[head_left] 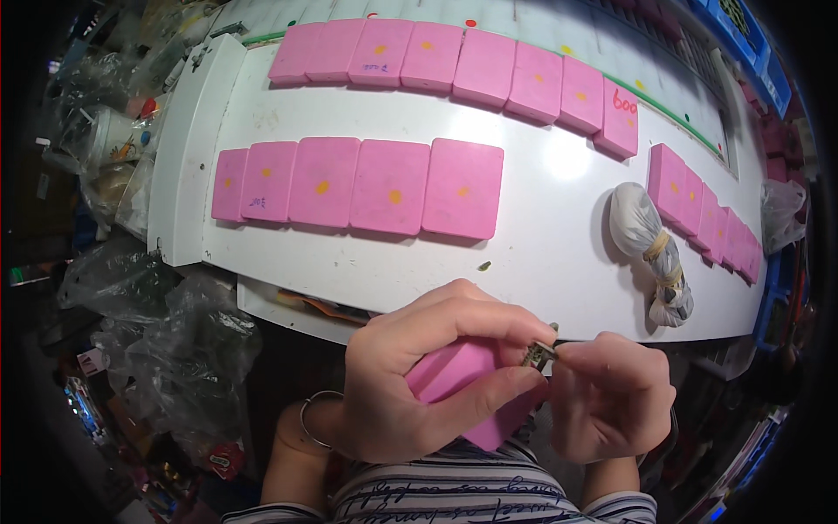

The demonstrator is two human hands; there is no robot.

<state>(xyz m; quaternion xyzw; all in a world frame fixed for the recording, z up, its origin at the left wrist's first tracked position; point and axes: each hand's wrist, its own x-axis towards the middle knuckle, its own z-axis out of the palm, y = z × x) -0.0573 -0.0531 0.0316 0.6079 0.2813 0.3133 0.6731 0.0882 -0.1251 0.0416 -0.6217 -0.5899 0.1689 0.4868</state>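
Low in the middle, my left hand [393,362] is curled round a pink block [449,371], part of which shows below the thumb. Between its thumb and forefinger is a small dark greenish piece with a metallic look [538,355]; its exact kind is too small to tell. My right hand [615,393] meets it from the right, with thumb and forefinger pinched at the piece's edge and the other fingers folded in. Both hands are in front of the table's near edge. Beyond them, a small green scrap [484,265] lies on the white table [349,262].
Pink blocks with yellow dots stand in a far row [480,65], a nearer left row [323,183] and a right-hand row [698,210]. A tied grey-white bag [637,223] lies at the right. Crumpled clear plastic bags [183,341] hang at the left; blue bins [751,44] are far right.
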